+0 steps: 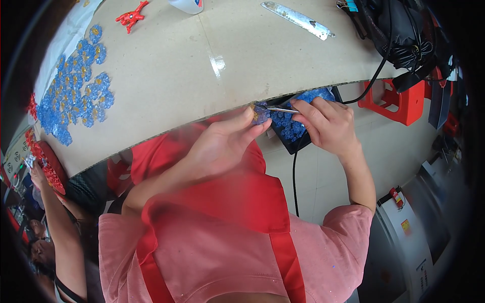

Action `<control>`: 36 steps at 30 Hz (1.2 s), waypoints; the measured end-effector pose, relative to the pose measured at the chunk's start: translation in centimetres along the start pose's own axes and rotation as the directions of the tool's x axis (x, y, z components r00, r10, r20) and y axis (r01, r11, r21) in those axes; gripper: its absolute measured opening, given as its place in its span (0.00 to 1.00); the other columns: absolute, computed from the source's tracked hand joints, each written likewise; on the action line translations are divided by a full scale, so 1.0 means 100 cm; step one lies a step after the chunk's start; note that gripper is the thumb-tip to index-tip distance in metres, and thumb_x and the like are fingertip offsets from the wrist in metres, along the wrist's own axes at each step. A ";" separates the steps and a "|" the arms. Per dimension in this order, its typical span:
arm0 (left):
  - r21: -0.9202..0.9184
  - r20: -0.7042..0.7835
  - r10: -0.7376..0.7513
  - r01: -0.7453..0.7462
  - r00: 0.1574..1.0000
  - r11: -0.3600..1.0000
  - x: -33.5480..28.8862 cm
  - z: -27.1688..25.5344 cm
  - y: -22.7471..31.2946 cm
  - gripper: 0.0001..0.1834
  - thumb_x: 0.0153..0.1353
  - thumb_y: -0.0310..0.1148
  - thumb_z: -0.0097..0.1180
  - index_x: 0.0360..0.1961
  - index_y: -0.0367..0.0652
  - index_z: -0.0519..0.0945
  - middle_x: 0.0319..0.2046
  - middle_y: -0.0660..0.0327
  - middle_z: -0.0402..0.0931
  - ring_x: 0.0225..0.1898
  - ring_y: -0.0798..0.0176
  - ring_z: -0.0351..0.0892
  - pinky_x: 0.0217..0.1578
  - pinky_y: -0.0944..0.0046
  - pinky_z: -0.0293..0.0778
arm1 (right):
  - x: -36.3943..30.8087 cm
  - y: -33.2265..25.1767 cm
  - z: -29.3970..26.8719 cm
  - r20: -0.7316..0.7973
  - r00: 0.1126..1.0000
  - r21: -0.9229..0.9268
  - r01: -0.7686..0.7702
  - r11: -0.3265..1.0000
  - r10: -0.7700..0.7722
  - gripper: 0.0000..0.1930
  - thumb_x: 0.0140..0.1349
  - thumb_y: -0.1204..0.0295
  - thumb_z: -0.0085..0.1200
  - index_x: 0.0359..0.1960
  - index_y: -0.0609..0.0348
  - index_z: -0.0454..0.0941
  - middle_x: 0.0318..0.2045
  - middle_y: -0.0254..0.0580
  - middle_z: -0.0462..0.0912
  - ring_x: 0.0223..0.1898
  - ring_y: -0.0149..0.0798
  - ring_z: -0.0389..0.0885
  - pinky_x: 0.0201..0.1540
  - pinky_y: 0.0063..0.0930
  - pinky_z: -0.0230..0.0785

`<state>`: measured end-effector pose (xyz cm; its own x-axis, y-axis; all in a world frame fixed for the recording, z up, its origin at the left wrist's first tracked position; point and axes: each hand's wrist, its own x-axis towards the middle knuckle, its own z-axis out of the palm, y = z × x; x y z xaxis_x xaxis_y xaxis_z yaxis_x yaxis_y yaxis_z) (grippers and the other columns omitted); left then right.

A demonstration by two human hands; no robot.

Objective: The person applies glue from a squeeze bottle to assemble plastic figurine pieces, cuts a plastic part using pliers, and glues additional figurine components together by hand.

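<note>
Head view: left hand [227, 132] nearly closed, thumb and fingers pinching a blue-and-yellow flower piece [261, 116] at the near edge of the bench [172, 76]. Right hand [328, 121] closed round metal tweezers [283, 109], tips at the piece; tip gap too small to tell. Black tray [292, 149] of blue bits below right hand. Similar blue-yellow flowers [76, 91] clustered bench left. Red figurine [131, 18] beyond them.
</note>
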<state>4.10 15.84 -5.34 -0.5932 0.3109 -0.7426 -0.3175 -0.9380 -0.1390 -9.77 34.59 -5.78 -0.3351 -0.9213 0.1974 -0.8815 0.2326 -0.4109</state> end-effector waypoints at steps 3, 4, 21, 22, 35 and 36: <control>0.003 -0.005 0.002 -0.002 1.000 1.000 0.000 0.000 0.001 0.13 0.62 0.30 0.47 0.46 0.35 0.70 0.45 0.57 0.69 0.49 0.62 0.71 0.45 0.78 0.75 | 0.001 -0.002 0.000 0.014 1.000 -0.020 -0.007 1.000 0.007 0.14 0.44 0.69 0.61 0.35 0.54 0.76 0.16 0.32 0.64 0.13 0.29 0.67 0.14 0.23 0.57; 0.003 0.001 0.003 -0.003 1.000 1.000 0.001 -0.001 0.001 0.13 0.62 0.30 0.47 0.46 0.35 0.70 0.45 0.57 0.69 0.49 0.62 0.71 0.45 0.78 0.75 | 0.001 -0.003 0.000 0.016 1.000 -0.046 -0.019 0.999 0.019 0.13 0.45 0.69 0.61 0.34 0.53 0.75 0.17 0.31 0.64 0.13 0.29 0.67 0.14 0.23 0.57; 0.002 0.045 0.002 -0.002 0.999 1.000 0.002 -0.003 0.001 0.11 0.62 0.29 0.47 0.44 0.34 0.72 0.43 0.58 0.71 0.48 0.62 0.72 0.45 0.77 0.75 | -0.005 -0.011 0.007 0.054 0.997 -0.222 -0.044 0.974 0.057 0.10 0.48 0.66 0.56 0.33 0.48 0.74 0.17 0.31 0.63 0.14 0.29 0.69 0.14 0.21 0.61; 0.009 0.034 0.006 -0.006 0.999 1.000 0.002 -0.003 0.001 0.11 0.62 0.29 0.47 0.44 0.34 0.72 0.43 0.58 0.71 0.48 0.62 0.73 0.45 0.77 0.75 | -0.005 -0.012 0.007 0.064 0.996 -0.224 -0.046 0.973 0.061 0.10 0.48 0.66 0.56 0.33 0.48 0.73 0.17 0.31 0.64 0.15 0.29 0.69 0.14 0.21 0.62; 0.144 0.007 0.026 -0.027 1.000 0.989 0.001 -0.001 0.001 0.15 0.65 0.34 0.44 0.47 0.36 0.69 0.43 0.61 0.70 0.48 0.68 0.70 0.52 0.72 0.65 | -0.006 -0.019 0.007 0.108 0.987 -0.222 -0.096 0.970 0.122 0.09 0.49 0.71 0.53 0.34 0.51 0.71 0.17 0.32 0.64 0.14 0.30 0.69 0.14 0.22 0.64; 0.152 0.014 0.032 -0.034 0.999 0.988 0.001 -0.001 0.001 0.15 0.65 0.34 0.44 0.47 0.36 0.69 0.43 0.61 0.70 0.48 0.68 0.70 0.52 0.71 0.65 | -0.006 -0.019 0.008 0.107 0.987 -0.223 -0.096 0.970 0.122 0.09 0.49 0.71 0.53 0.34 0.51 0.71 0.17 0.32 0.64 0.14 0.30 0.69 0.14 0.22 0.64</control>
<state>4.11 15.79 -5.46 -0.6132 0.2825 -0.7377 -0.4063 -0.9137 -0.0122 -7.64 34.47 -5.83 -0.4028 -0.9140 0.0490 -0.8970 0.3836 -0.2196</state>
